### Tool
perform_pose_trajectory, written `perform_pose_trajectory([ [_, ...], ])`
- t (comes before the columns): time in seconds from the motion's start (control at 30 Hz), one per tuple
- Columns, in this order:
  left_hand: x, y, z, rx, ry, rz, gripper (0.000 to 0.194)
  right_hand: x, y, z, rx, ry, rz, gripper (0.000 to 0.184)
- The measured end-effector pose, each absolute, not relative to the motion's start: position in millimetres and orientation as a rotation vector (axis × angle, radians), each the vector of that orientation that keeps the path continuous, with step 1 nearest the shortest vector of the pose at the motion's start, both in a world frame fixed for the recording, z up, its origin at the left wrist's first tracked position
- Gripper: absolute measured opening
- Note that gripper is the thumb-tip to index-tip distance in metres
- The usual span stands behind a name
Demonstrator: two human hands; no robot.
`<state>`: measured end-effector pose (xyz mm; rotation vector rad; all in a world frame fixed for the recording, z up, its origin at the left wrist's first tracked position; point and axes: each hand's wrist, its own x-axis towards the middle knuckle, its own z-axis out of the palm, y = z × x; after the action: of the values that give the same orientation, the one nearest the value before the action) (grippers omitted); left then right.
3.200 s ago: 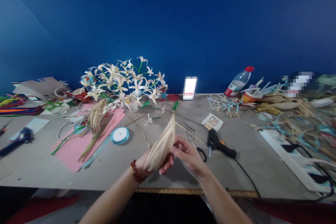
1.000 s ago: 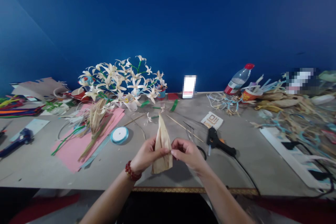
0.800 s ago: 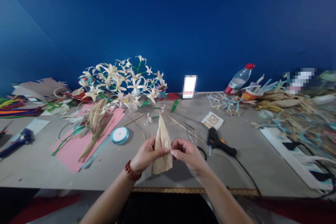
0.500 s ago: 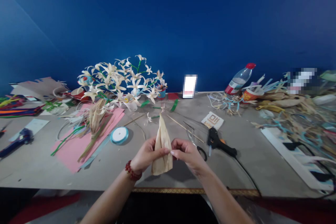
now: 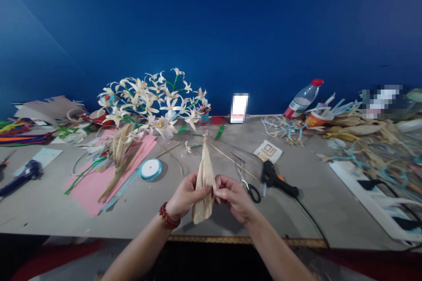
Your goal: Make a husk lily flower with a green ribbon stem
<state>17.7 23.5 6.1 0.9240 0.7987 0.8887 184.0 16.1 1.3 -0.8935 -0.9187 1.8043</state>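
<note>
A pale, dry corn husk (image 5: 205, 169) stands upright between my hands, its pointed tip up and its wide end down. My left hand (image 5: 187, 194) is closed on it, with the thumb pressed across its front and the fingers behind. At its right edge, the thumb and fingertips of my right hand (image 5: 232, 195) pinch the husk. Just beyond my right hand lies a pair of scissors (image 5: 245, 182) with black handles. A black glue gun (image 5: 277, 179) rests to the right of them.
White husk flowers (image 5: 148, 101) on green stems stand at the back left. A blue ribbon roll (image 5: 150, 169) lies near pink paper (image 5: 89, 184). On the right are a power strip (image 5: 365, 199), a tilted bottle (image 5: 301, 101) and heaped husks (image 5: 356, 128).
The husk has shifted slightly right and its lower end looks narrower, more folded. My right hand has turned a little at the husk's edge. Both hands keep hold.
</note>
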Motion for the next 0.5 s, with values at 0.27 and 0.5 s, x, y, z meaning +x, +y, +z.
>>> perform_pose_trajectory([
  [0.27,6,34,-4,1.300,1.099,0.923,0.019,203,6,26,-0.725,-0.930,1.868,0.028],
  [0.5,-77,66,-21,1.991,1.841,0.792,0.016,274,0,55,-0.526,-0.753,1.379,0.055],
])
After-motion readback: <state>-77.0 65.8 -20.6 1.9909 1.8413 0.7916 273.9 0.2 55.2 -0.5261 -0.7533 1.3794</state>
